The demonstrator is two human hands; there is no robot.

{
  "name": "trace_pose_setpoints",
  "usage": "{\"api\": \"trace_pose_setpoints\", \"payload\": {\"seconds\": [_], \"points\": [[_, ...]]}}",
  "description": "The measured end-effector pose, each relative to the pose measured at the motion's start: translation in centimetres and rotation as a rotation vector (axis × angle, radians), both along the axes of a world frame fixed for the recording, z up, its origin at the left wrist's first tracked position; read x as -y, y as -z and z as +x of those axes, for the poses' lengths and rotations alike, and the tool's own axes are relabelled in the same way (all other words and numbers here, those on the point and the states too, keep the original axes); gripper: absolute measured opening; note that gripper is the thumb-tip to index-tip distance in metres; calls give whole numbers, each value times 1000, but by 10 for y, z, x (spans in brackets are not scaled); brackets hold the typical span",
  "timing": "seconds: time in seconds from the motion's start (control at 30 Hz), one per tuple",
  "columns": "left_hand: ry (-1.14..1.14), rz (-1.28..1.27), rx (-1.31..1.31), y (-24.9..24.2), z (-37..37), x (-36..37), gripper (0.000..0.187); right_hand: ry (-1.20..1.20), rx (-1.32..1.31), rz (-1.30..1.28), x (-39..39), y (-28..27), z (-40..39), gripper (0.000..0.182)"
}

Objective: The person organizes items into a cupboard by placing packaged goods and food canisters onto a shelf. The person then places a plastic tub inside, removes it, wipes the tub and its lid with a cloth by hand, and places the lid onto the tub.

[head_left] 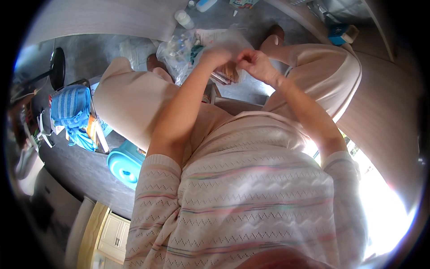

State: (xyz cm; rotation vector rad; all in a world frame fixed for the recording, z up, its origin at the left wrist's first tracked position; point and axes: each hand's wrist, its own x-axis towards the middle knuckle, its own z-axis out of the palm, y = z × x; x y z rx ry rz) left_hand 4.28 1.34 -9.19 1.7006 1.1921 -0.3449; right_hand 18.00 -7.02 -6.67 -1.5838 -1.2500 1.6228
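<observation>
Between my knees, a clear plastic bag (230,40) hangs at my hands, with brownish flat things (229,71) showing at its lower part; I cannot make out their kind. My left hand (217,57) is at the bag's left side, its fingers smeared by motion. My right hand (259,66) is closed in a pinch at the bag's right edge, fingers curled. Just left of my left hand, a crumpled clear bag (174,54) lies on the floor with a dark green thing (195,53) beside it.
A white bottle (183,19) stands on the floor ahead. A blue box (342,34) sits at the upper right. To my left are a folded blue striped cloth (70,105) and a turquoise tub (123,166). A pale wooden panel (107,20) borders the floor ahead left.
</observation>
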Motion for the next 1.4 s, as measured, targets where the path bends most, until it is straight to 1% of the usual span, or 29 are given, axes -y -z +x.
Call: {"api": "trace_pose_setpoints", "payload": {"seconds": [0.03,0.07,0.1,0.2,0.23,0.27,0.37,0.47,0.5,0.53,0.6,0.73,0.8,0.9,1.0,1.03,1.1,1.2,1.23,1.33,1.4], "points": [[1,-84,4,-4,1,-5,44,-36,32,-22,3,4,1,6],[-107,-109,83,-2,0,-5,42,-72,64,-45,6,6,0,6],[-216,-136,161,4,-3,-2,41,-26,34,-3,9,7,-3,4],[-506,-374,437,50,-17,6,39,57,-244,-240,15,-8,-14,5],[-738,-549,589,68,-22,12,37,59,-365,-333,16,-11,-18,5],[-970,-726,741,76,-24,15,36,26,-405,-336,18,-17,-24,5],[-946,-280,510,64,-17,18,32,-89,-514,-345,21,-43,-42,6],[-986,-233,757,119,-19,24,33,-185,-591,-324,22,-60,-53,7],[-532,106,430,98,-18,20,34,-184,-611,-331,21,-64,-54,9],[-69,419,91,56,-16,15,35,-160,-599,-314,19,-68,-53,9],[242,592,-176,24,-19,22,35,-114,-573,-269,14,-74,-47,11],[-357,144,219,38,-26,26,32,107,-579,-249,-1,-56,-21,10],[-187,216,254,70,-27,21,37,253,-623,-269,-3,-40,-5,11],[13,25,39,33,-30,8,42,354,-639,-251,-5,-29,8,9],[11,-74,48,-16,-41,4,51,412,-664,-248,-7,-34,13,8],[-2,-108,44,-24,-46,3,54,420,-682,-240,-8,-39,15,8],[-30,-189,31,-33,-58,2,61,432,-706,-206,-9,-38,22,8],[-11,-303,220,-40,-71,3,70,464,-671,-197,-13,-42,39,9],[40,-102,129,-38,-73,6,58,454,-667,-193,-13,-43,44,10],[57,428,-83,-31,-64,18,33,432,-636,-181,-14,-49,54,12],[-82,658,16,-17,-60,14,18,428,-596,-181,-15,-58,56,13]]}}
